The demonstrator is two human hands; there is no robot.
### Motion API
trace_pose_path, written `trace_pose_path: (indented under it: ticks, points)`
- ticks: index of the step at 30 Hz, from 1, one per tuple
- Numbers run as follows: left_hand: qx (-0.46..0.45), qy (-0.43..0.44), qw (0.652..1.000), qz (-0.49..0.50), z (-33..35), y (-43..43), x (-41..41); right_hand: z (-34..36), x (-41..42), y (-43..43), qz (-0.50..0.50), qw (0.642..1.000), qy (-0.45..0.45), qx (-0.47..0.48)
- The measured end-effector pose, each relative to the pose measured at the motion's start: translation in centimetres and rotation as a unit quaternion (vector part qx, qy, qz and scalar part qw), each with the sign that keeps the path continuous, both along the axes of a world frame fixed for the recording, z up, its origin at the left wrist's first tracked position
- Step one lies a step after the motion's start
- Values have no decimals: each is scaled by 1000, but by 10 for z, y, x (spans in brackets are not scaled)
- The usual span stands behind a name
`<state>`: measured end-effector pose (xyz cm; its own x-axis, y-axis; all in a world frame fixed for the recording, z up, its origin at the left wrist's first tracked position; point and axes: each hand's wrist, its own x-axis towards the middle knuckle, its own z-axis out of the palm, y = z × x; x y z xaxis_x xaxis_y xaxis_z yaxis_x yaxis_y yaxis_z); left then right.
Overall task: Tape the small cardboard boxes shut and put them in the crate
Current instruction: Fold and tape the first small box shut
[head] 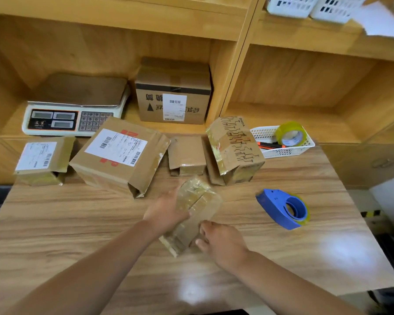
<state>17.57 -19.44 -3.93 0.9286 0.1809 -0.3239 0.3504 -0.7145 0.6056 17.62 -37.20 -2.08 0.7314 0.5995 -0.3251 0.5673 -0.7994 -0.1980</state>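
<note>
**Both hands on a taped box at mid-table**

At 6 o'clock the left hand [166, 212] grips the left flank of a small oblong cardboard box [196, 214], glossy with wrinkled clear tape. The right hand [221, 242] curls its fingers round the box's near end. Bare wood-grain table [77, 223] lies open on both sides.

At 3 o'clock lies a blue plastic tape dispenser [284, 209].

Farther off, from 10 to 1 o'clock, stand a row of boxes with loose flaps:
- a small labelled box [43, 160]
- a larger labelled box [121, 155]
- a low plain box [187, 153]
- a circuit-printed box [234, 148]

At 2 o'clock a white mesh basket [282, 153] holds a yellowish tape roll [290, 134] and an orange-black cutter [271, 145].

On the shelf beyond are a scale [75, 108] and a carton [173, 96].
</note>
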Motion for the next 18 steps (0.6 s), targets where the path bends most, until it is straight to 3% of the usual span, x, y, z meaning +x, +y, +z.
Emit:
trace_pose_path:
  ticks: [5, 9, 13, 18]
  points:
    - [113, -20, 983, -144, -2, -1, 13, -2, -12, -9, 16, 999, 16, 29]
    - [146, -26, 967, -208, -4, -3, 13, -9, 2, -26, 1, 985, -97, 142]
    - [160, -46, 945, -280, -4, -12, 12, -22, 20, -43, 8, 988, -155, 9]
    - [267, -25, 931, -248, -4, -22, 3, -31, 14, -56, -3, 991, -104, -78]
